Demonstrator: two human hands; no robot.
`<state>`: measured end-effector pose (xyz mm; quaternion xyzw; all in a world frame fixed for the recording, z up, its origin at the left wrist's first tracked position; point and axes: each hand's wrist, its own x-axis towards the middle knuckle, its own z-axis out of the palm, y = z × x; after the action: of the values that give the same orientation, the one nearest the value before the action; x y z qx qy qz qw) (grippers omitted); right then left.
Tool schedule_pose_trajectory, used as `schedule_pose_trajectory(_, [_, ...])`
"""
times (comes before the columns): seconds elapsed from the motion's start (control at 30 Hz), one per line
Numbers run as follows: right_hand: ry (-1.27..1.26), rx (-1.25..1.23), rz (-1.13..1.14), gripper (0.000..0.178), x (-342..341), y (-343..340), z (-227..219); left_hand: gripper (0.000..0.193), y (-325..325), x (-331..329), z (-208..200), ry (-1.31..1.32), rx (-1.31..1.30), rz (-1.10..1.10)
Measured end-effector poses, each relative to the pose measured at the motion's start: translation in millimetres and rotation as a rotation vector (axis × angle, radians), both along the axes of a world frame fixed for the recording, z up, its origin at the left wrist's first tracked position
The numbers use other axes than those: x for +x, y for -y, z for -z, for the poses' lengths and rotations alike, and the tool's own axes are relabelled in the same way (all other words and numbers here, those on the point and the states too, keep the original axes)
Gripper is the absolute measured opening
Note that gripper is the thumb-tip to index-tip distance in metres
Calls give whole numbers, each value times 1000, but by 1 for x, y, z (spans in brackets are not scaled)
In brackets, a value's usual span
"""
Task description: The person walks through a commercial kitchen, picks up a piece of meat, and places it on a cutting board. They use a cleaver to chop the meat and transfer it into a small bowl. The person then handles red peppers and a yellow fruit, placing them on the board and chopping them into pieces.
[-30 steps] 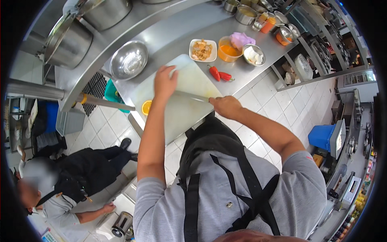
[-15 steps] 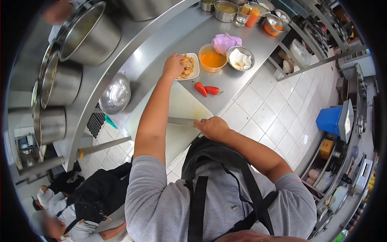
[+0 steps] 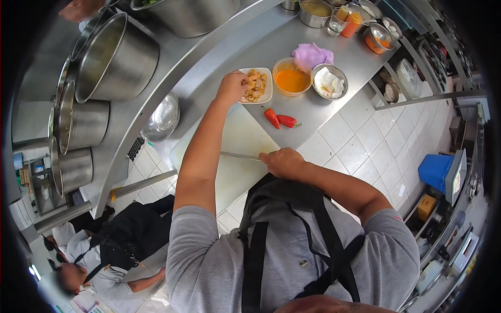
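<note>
At the white dish (image 3: 267,96) of chopped yellowish-brown food pieces (image 3: 255,86), my left hand (image 3: 232,87) has its fingers bent and drawn together by the left side of the pieces. What is between those fingertips is hidden. My right hand (image 3: 283,163) grips a knife (image 3: 241,156) by its handle, low over the white cutting board (image 3: 248,133). The blade points left across the board, seen nearly edge-on, its tip hidden by my left forearm. Two red peppers (image 3: 279,119) lie on the steel counter just beyond the board.
Right of the dish stand a tub of orange liquid (image 3: 293,80), a steel bowl with white scraps (image 3: 330,82) and a purple cloth (image 3: 312,55). Large steel pots (image 3: 120,57) line the raised shelf at left. A perforated metal bowl (image 3: 162,117) sits below it. Another person (image 3: 122,245) is at lower left.
The view has shifted, so the counter appears farther right. My left hand has drawn slightly back toward the dish's left side. The knife blade has turned more edge-on, still in my right hand.
</note>
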<state>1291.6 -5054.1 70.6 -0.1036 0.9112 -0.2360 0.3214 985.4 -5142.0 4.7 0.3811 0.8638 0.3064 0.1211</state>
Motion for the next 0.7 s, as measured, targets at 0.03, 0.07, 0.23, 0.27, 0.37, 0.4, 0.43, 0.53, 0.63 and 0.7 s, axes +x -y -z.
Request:
schedule_pose_trajectory(0.03, [7,-6,-7,34,-3,-2,-2,17,1,4,1,-22,-36,8])
schedule_pose_trajectory(0.07, [-5,-10,-13,34,-5,-4,0,16,3,7,2,-44,-71,15])
schedule_pose_trajectory(0.23, [-50,-35,-30,33,-10,-12,9,25,29,13,-10,-129,123,-91])
schedule_pose_trajectory(0.27, [-77,-67,-30,33,-13,-16,9,28,39,16,-19,-97,172,-143])
schedule_pose_trajectory(0.37, [-148,-167,3,28,-23,-38,10,29,84,33,-48,-142,196,-254])
schedule_pose_trajectory(0.4, [-165,-191,17,28,-25,-44,11,30,106,43,-54,-150,183,-330])
schedule_pose_trajectory(0.43, [-186,-212,36,27,-27,-51,9,31,128,53,-59,-162,174,-400])
schedule_pose_trajectory(0.53, [-237,-176,68,25,-39,-63,5,32,187,96,-75,-176,169,-557])
schedule_pose_trajectory(0.63, [-313,-48,40,25,-53,-65,0,32,207,141,-94,-175,167,-706])
schedule_pose_trajectory(0.7, [-316,22,-2,25,-57,-60,6,30,209,161,-98,-132,171,-804])
